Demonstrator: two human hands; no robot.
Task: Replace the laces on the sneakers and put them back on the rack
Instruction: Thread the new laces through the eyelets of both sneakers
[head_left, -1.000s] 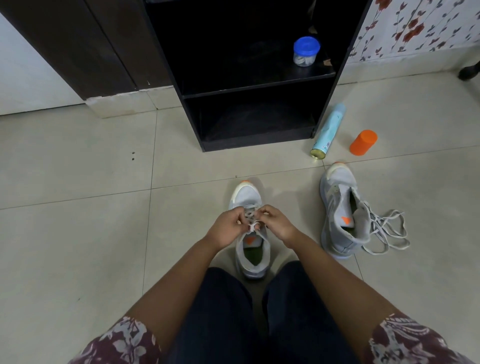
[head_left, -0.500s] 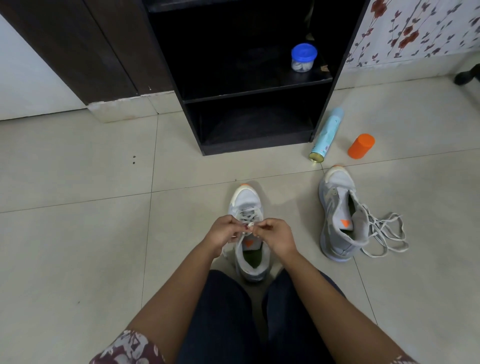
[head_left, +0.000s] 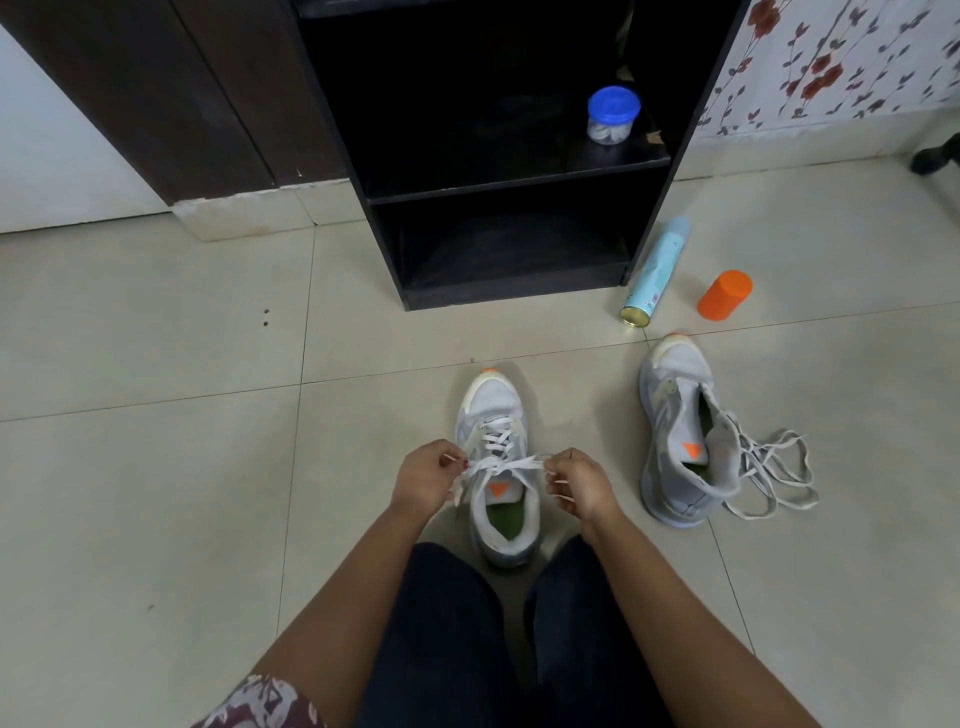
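Evidently the lacing of the near sneaker (head_left: 493, 397) is at its last stage: it stands on the floor (head_left: 156, 467) between the person's knees, toe toward the rack (head_left: 519, 183), with its lace (head_left: 501, 464) crossed up through the eyelets. Both hands pinch that lace, the left hand (head_left: 423, 480) on one end and the right hand (head_left: 579, 486) on the other, set apart to either side so the strand runs taut across the tongue. Judging by this, a knot or bow is being tightened, and the next move calls for finishing that tie without letting the tension slip. The second sneaker (head_left: 675, 431) sits to the right, its loose lace (head_left: 774, 470) spilling beside it, apparently not yet tied, so it would want attention before either goes onto the rack
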